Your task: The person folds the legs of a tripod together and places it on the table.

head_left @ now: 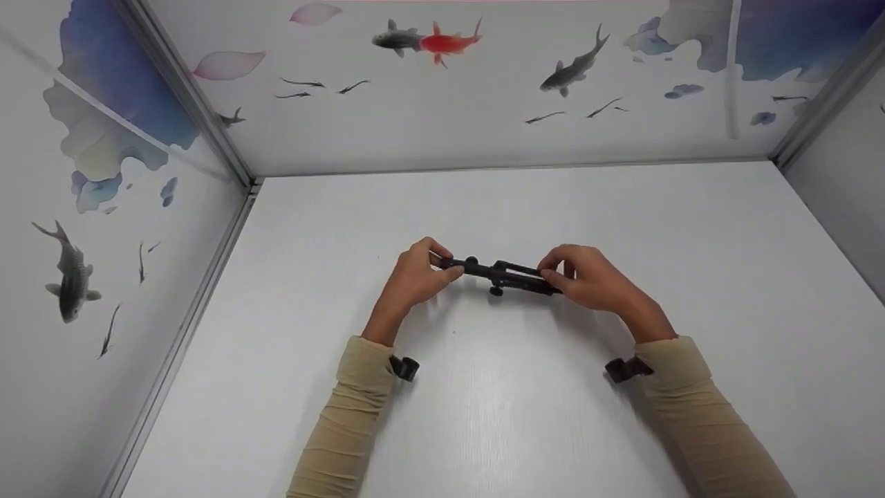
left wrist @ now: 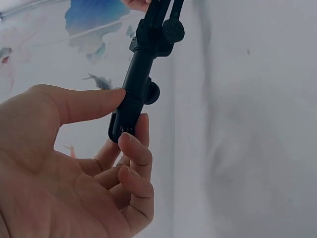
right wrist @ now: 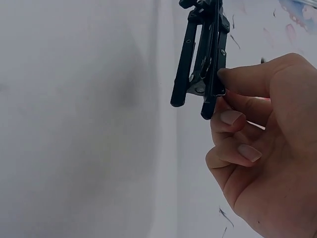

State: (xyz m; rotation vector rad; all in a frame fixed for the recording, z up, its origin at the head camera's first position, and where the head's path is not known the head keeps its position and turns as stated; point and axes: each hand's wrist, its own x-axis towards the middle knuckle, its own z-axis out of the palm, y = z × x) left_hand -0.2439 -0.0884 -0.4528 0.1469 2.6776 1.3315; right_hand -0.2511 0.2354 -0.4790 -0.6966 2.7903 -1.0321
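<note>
Between the two hands a small black folding tripod [head_left: 482, 270] is held up nearly level above the white table, its shadow beneath. My left hand [head_left: 419, 275] pinches the column end, thumb against the tube and fingertips behind it. In the left wrist view, one ridged knob [left wrist: 173, 30] and a second round knob [left wrist: 154, 92] stick out from the column. My right hand [head_left: 593, 280] pinches the leg end between thumb and fingers. The legs [right wrist: 182, 69] lie folded almost side by side in the right wrist view, with a hinged brace [right wrist: 199, 87] between them.
A white table [head_left: 484, 415] spreads under both arms. White panels printed with fish and blue leaves [head_left: 131, 90] rise at the back and sides, joined by grey metal edges [head_left: 207, 90]. A small black camera [head_left: 405, 368] is strapped at the left wrist, another [head_left: 626, 370] at the right.
</note>
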